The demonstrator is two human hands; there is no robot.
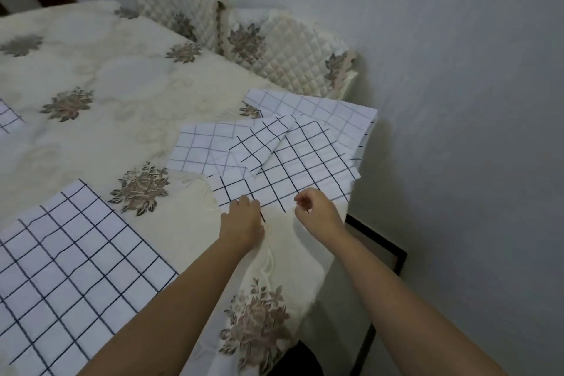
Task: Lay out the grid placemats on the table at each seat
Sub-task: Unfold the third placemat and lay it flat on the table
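L hand [244, 218] and R hand [317, 212] were both at the near edge of the top placemat [305, 168], w/ fingers curled; L gripped the edge near its 9 o'clock corner, knuckles up, fingertips hidden under the palm; R pinched the same edge btwn thumb and forefinger, a bit toward 3 o'clock. That edge ran approx 9-to-3 across the two hands, and the mat's body stretched away from them toward 12–1 o'clock; so any pull would likely come back toward 6 o'clock, w/ both hands about equally near.

The top placemat lay on a loose pile [198, 146] of paler grid mats at the table's far-right corner, part hanging past the table edge at 3 o'clock; one flap was folded over on itself, so its long axis couldn't be read for sure. How many mats were in the pile: cannot tell; at least two showed beneath.

At 8 o'clock from L hand a laid placemat [70, 259] sat flat on the floral tablecloth [91, 64], cut off by the frame's lower-left; at 9–10 o'clock a sliver of another mat [7, 117] was cut by the left edge. Two quilted chair backs [283, 49] stood at 12 o'clock beyond the pile; seats themselves hidden.
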